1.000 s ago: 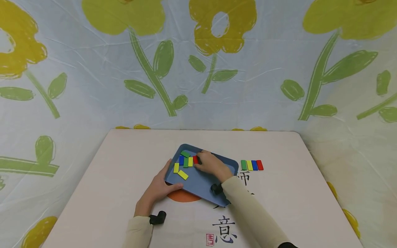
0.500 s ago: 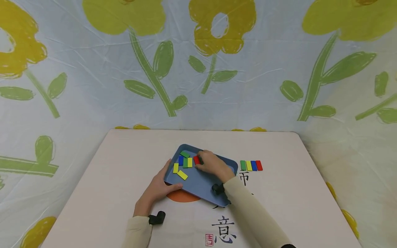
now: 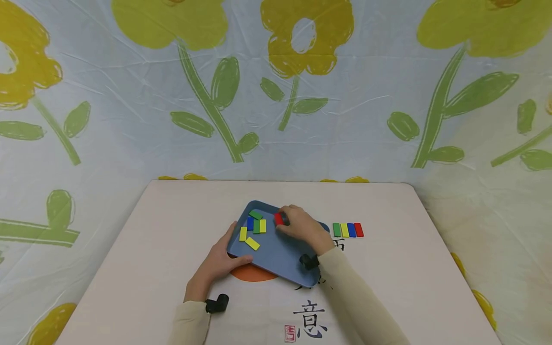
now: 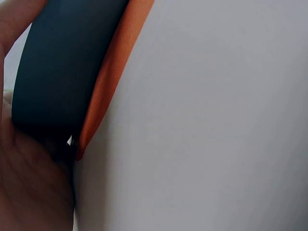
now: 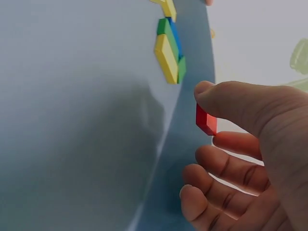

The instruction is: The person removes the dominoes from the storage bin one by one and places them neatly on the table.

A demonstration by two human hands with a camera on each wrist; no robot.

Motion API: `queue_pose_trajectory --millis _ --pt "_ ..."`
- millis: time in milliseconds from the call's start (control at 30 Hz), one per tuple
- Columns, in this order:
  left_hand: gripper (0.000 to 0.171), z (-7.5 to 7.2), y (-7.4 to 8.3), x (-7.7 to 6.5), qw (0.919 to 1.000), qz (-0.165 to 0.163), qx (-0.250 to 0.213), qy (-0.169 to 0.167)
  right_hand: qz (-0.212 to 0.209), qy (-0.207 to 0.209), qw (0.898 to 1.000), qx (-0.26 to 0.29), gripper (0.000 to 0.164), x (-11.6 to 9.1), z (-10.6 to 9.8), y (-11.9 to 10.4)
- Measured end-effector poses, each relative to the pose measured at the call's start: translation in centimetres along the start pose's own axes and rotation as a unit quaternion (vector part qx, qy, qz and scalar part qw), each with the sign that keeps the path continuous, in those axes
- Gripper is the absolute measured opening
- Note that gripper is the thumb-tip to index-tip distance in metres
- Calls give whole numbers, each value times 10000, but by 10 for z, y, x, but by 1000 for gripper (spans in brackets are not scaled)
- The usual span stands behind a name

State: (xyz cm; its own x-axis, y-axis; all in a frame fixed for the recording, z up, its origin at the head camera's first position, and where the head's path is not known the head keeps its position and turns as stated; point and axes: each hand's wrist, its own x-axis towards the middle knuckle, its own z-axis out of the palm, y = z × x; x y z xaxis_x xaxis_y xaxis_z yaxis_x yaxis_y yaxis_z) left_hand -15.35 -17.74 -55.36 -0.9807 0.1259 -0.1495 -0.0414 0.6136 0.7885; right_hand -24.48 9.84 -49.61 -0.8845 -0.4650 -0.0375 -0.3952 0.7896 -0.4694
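My right hand [image 3: 304, 230] pinches a red block [image 3: 279, 219] between thumb and index finger, held above the far side of the blue tray [image 3: 276, 256]. In the right wrist view the red block [image 5: 205, 120] sits at the fingertips, the other fingers loosely bent below. My left hand [image 3: 219, 261] grips the tray's left corner, thumb along the near rim and fingers at the left side. Inside the tray, at its left, lie a blue block [image 3: 250, 224], a green block [image 3: 256, 226], a yellow block [image 3: 263, 226] and several others.
To the right of the tray, a green block [image 3: 337, 230], a yellow block [image 3: 344, 230], a blue block [image 3: 351, 230] and a red block [image 3: 359, 230] stand side by side on the table. Beneath lies a cloth with an orange patch [image 3: 252, 273] and black characters [image 3: 310, 320].
My right hand has taken the red block off from beside the yellow one and moved it to the right and up. The left hand stays on the tray.
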Motion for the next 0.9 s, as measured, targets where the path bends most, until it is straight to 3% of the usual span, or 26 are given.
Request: queue_pose_trajectory --millis 400,900 --pt "119 1 -2 1 10000 57 28 48 261 333 9991 -4 50 -17 -17 19" --pt "117 2 -1 0 10000 60 58 30 736 694 9948 70 55 -60 -50 73"
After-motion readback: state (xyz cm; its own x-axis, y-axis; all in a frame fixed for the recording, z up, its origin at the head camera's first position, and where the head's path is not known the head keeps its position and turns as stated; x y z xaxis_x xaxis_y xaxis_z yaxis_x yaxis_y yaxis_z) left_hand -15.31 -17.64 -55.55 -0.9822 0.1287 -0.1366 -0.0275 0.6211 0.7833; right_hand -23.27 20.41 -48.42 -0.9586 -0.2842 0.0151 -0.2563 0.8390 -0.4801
